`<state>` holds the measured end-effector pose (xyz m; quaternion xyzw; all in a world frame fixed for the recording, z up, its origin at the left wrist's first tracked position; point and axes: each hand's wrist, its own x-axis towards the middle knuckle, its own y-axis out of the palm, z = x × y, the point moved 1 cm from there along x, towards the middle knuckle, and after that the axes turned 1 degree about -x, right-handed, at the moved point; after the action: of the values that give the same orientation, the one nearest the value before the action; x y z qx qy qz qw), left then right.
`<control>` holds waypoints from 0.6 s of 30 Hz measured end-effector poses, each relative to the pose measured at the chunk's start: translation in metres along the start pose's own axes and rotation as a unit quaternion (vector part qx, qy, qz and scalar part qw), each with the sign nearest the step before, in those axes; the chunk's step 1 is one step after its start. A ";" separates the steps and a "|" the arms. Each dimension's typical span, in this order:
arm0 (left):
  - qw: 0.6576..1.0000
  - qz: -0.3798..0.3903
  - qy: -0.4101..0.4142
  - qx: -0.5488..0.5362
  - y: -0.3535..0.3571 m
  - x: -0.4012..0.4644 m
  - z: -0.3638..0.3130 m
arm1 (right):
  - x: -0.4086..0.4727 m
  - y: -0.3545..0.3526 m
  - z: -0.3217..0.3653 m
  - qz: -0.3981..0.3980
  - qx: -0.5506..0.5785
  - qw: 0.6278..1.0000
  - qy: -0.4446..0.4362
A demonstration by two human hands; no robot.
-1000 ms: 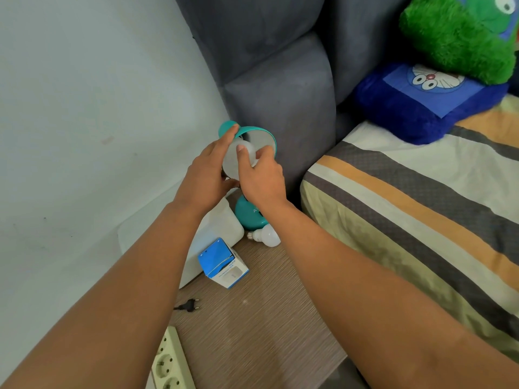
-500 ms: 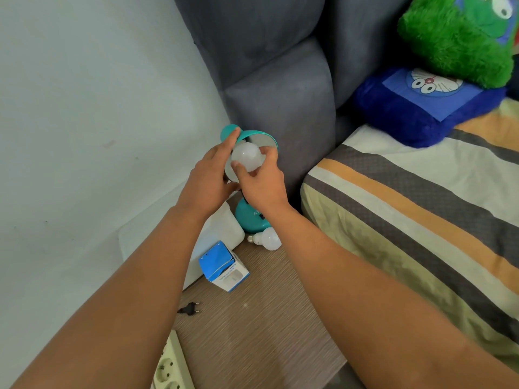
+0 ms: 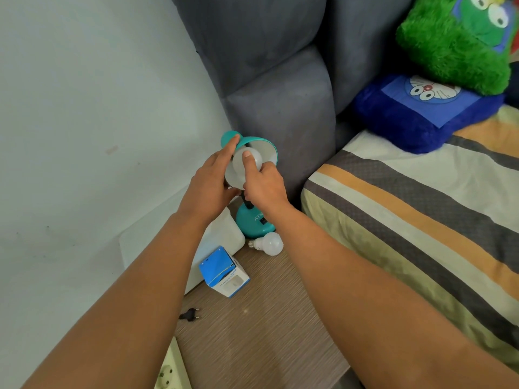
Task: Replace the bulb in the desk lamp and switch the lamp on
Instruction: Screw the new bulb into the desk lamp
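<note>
Frosted white bulb (image 3: 243,167), gripped by right hand (image 3: 265,186); left hand (image 3: 212,182) holds teal lamp shade (image 3: 259,144).

Wooden table (image 3: 261,338); lamp base (image 3: 252,223), bulb (image 3: 270,243), box (image 3: 224,272), plug (image 3: 189,315).
</note>
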<state>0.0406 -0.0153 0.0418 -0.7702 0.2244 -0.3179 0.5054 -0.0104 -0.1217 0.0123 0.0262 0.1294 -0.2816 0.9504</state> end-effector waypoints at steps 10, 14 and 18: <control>1.000 0.012 -0.012 0.010 -0.001 -0.002 -0.002 | -0.002 -0.006 0.000 0.030 0.050 0.997 0.049; 0.999 0.030 -0.019 0.021 -0.005 -0.008 -0.010 | -0.008 -0.011 0.002 0.043 0.034 0.997 0.062; 0.998 0.044 -0.036 0.022 -0.013 -0.014 -0.017 | -0.015 -0.016 0.005 0.058 0.016 0.996 0.060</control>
<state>0.0188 -0.0120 0.0548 -0.7592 0.2331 -0.2723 0.5433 -0.0304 -0.1281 0.0211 0.0658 0.1797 -0.2262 0.9551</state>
